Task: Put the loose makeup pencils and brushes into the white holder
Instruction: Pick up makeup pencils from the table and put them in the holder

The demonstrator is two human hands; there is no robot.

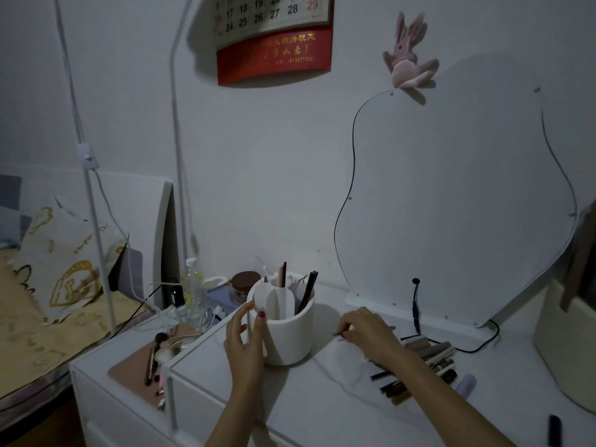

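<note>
**deskcam_fan:** On the white bench (309,398), dead centre of the shot, sits the white holder (288,330), upright, with dividers inside. A few sticks already stand in it: a dark pencil (307,293) leaning toward 1 o'clock and a pinkish one (283,275) near the back.

**brushnerd:** What are the hands doing?

**deskcam_fan:** The left hand (243,340) is at the holder's 9 o'clock side, thumb and fingers curved around the wall. The thumb with the red nail touches it; the fingers look loosely spread rather than clamped, can't tell how firmly it's held. The right hand (366,330) is at the holder's 3 o'clock, apart from it, fingers bunched together and pinching a thin dark stick (338,333) whose tip pokes out toward the holder, low over the bench.

**brushnerd:** And the loose stuff?

**deskcam_fan:** The pile of pencils and brushes (429,353) lies at about 4 o'clock from the holder, partly under the right forearm, mostly brown and dark barrels lying every which way. One pale tube (466,383) sits just past the pile, and a dark stick (555,433) lies alone near the frame's 5 o'clock corner.

**brushnerd:** Anything else around?

**deskcam_fan:** A curvy mirror (451,204) stands at 2 o'clock with a pink plush bunny (408,59) above it, and a red calendar (274,40) hangs at 12. At 8 o'clock a lower tray (129,372) holds more brushes.
</note>
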